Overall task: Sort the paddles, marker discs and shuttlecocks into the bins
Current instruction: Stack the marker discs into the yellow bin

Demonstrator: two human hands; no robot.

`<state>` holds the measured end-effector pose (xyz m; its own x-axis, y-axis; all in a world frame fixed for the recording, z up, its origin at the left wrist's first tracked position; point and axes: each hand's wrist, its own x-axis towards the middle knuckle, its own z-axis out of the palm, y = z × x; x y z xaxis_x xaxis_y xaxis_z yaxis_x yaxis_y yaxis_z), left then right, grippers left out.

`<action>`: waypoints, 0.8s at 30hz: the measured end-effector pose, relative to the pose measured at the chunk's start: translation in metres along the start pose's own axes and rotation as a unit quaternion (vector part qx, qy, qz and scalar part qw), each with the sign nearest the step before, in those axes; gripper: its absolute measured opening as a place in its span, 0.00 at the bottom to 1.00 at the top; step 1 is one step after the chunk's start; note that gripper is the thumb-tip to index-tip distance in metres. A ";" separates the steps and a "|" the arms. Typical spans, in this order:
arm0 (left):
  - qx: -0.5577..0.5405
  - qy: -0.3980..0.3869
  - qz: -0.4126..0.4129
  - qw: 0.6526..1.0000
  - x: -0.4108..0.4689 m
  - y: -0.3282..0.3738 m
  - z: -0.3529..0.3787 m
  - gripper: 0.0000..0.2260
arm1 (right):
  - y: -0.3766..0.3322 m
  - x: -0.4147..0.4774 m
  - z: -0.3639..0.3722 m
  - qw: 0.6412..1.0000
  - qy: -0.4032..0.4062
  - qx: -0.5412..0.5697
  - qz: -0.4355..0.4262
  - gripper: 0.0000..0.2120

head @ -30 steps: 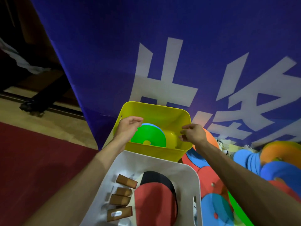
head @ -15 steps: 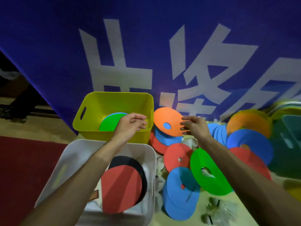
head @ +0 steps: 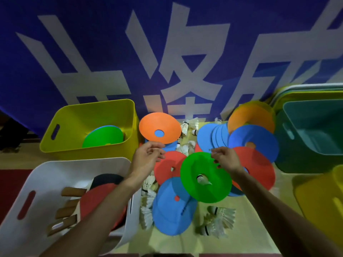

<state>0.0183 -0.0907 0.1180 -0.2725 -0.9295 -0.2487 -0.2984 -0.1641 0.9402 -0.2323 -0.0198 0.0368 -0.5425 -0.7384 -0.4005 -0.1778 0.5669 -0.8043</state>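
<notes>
Marker discs lie heaped on the floor: an orange disc (head: 159, 125), a red disc (head: 166, 168), a green disc (head: 196, 191) and a blue disc (head: 172, 216). Shuttlecocks (head: 217, 220) are scattered among them, and one pokes through the green disc's hole. A yellow bin (head: 74, 117) holds a green disc (head: 104, 136) on top of a blue one. Next to it, a white bin (head: 55, 166) holds paddles (head: 98, 199). My left hand (head: 148, 157) hovers empty under the orange disc's near edge. My right hand (head: 225, 160) is at the green disc's far rim, fingers apart.
More blue discs (head: 213, 136), orange discs (head: 250, 115) and a red one (head: 259, 173) are piled to the right. A teal bin (head: 315, 127) and another yellow bin (head: 324, 201) stand at the right. A blue banner with white characters (head: 167, 52) closes off the back.
Both hands left the yellow bin and swung right and back over the disc pile. My view turned right with them, bringing the teal bin into sight.
</notes>
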 end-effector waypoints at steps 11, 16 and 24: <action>0.020 0.023 -0.074 0.997 -0.020 -0.034 0.051 0.11 | 0.077 -0.002 -0.016 0.985 0.001 -0.170 0.038 0.16; 0.065 0.027 -0.095 0.993 -0.014 -0.056 0.050 0.12 | 0.067 0.001 -0.021 0.984 0.029 -0.173 0.008 0.06; 0.130 0.014 -0.142 0.981 -0.006 -0.103 0.044 0.12 | 0.073 0.003 -0.049 0.992 0.096 -0.077 0.029 0.05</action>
<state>0.0105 -0.0538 0.0128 -0.1203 -0.8683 -0.4812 -0.5823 -0.3308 0.7426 -0.2870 0.0373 -0.0013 -0.6989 -0.6287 -0.3411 -0.2570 0.6657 -0.7005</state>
